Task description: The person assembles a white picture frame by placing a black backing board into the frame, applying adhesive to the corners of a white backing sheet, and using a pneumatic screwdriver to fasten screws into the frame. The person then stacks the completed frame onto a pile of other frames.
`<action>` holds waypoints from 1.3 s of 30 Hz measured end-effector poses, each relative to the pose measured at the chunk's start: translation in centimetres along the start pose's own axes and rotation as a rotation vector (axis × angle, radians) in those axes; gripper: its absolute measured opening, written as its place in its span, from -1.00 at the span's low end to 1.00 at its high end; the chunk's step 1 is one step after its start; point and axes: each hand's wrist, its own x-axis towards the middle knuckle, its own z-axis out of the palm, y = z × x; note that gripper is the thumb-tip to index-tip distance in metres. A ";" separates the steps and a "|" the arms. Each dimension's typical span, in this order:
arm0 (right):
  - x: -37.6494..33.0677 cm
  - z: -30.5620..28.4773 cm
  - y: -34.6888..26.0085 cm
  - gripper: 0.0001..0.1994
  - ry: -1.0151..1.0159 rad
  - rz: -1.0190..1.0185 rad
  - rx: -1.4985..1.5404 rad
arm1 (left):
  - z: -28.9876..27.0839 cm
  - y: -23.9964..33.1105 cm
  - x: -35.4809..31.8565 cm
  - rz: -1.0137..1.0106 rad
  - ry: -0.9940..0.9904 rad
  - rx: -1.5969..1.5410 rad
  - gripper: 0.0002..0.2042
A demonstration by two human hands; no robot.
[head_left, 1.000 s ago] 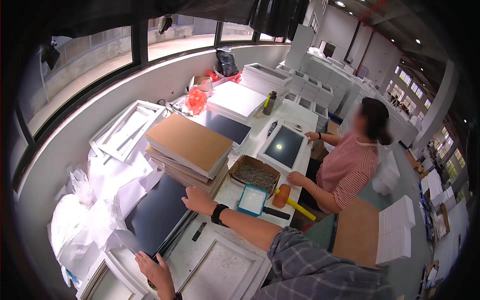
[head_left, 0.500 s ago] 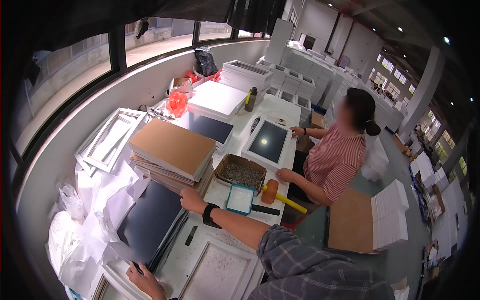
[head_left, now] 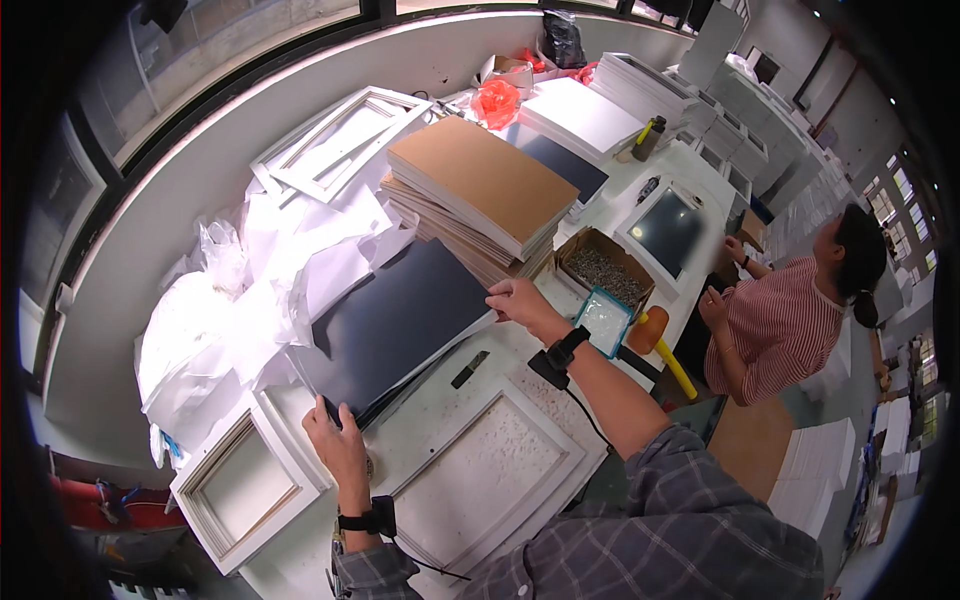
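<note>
A dark, smooth rectangular sheet (head_left: 400, 310) lies on top of a small stack, with several thin edges showing along its near side. My left hand (head_left: 338, 445) pinches its near left corner; something black shows at the fingertips, too small to make out. At the right edge, the fingers of my right hand (head_left: 525, 305) close on the sheet's corner. A short black-handled blade (head_left: 470, 369) lies on the white table just below that edge. Closest to me are a white frame panel (head_left: 480, 475) with a speckled middle and, at the left, stacked white frames (head_left: 240, 480).
Behind the sheet rises a stack of brown boards (head_left: 480, 180). White wrapping (head_left: 220, 325) heaps at the left. Farther right are a box of small metal pieces (head_left: 600, 268), a blue-rimmed tray (head_left: 604, 318) and a mallet (head_left: 650, 330). A co-worker (head_left: 780, 310) stands beyond them.
My view has turned left and down. My left hand has come farther into view at the sheet's corner; my right hand stays at its right edge. The co-worker's hands have left the framed panel.
</note>
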 end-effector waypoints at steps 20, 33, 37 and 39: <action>-1.3 1.4 1.3 -0.56 0.074 0.021 -0.123 | 5.2 10.2 -4.9 0.646 -0.236 -0.017 -0.48; 0.7 0.6 1.0 -0.79 0.034 0.065 0.188 | 8.0 9.8 -4.7 0.648 -0.241 0.172 -0.46; 2.0 0.2 0.9 -0.77 -0.043 0.080 0.113 | 7.9 10.1 -5.1 0.610 -0.280 0.199 -0.47; 2.6 0.0 0.6 -0.74 -0.052 0.097 0.110 | 8.1 10.2 -5.1 0.595 -0.283 0.174 -0.48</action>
